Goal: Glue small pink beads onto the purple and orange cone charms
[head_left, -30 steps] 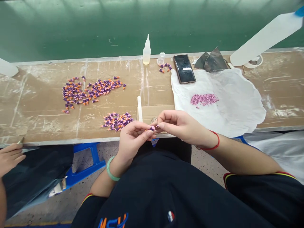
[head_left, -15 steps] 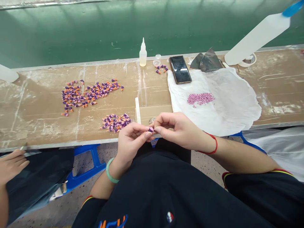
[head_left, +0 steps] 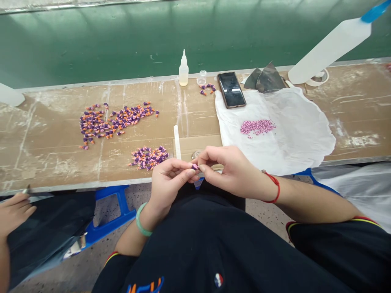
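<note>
Left hand [head_left: 171,185], right hand [head_left: 229,169]: fingertips pinched closed together on a small purple piece [head_left: 194,167]; purple-orange pile [head_left: 148,158] at 9 o'clock.

Your worktop [head_left: 45,162] is rough, scuffed brown cardboard edged with a dull metal strip [head_left: 91,184]. The purple-and-orange beads [head_left: 148,158] look glossy, the dropper bottle [head_left: 183,71] is translucent matt plastic, the phone's glass [head_left: 231,89] is glossy, the crinkled sheet [head_left: 293,134] looks like thin white plastic, and your bangle [head_left: 142,219] is smooth and polished.

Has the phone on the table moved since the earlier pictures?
No. The phone sits in the same place relative to the squeeze bottle; the whole view merely shifted slightly.
</note>
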### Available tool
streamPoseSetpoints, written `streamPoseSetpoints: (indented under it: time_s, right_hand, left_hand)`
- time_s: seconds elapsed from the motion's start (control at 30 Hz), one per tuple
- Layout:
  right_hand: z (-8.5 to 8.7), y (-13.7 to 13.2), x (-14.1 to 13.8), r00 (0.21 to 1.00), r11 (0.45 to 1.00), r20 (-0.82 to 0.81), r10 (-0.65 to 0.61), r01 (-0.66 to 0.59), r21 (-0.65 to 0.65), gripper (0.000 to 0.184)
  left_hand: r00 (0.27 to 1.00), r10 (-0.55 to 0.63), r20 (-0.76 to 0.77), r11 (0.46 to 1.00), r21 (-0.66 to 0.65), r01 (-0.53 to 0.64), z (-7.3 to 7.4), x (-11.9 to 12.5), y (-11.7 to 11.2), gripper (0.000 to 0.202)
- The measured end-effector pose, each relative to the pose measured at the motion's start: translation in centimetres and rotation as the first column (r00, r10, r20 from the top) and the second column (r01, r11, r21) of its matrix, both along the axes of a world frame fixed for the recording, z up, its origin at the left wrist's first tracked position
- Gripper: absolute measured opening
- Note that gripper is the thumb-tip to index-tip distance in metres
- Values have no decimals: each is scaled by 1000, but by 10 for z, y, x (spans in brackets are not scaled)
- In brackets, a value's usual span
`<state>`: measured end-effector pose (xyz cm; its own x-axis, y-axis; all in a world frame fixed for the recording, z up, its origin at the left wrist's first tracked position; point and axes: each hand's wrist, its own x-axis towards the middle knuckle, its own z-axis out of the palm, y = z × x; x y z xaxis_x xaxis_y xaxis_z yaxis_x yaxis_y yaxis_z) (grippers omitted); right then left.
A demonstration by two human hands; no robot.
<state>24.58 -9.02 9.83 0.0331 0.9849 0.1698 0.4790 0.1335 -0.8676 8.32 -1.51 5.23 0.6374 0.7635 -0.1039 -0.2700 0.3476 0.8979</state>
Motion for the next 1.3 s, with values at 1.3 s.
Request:
streamPoseSetpoints:
  time_s: [1.3]
  right_hand:
    - [-55,-31,84,779,779,-150,-609,551,-300,19]
  left_hand:
    - [221,697,-682,535,700,473,-27,-79,204,10]
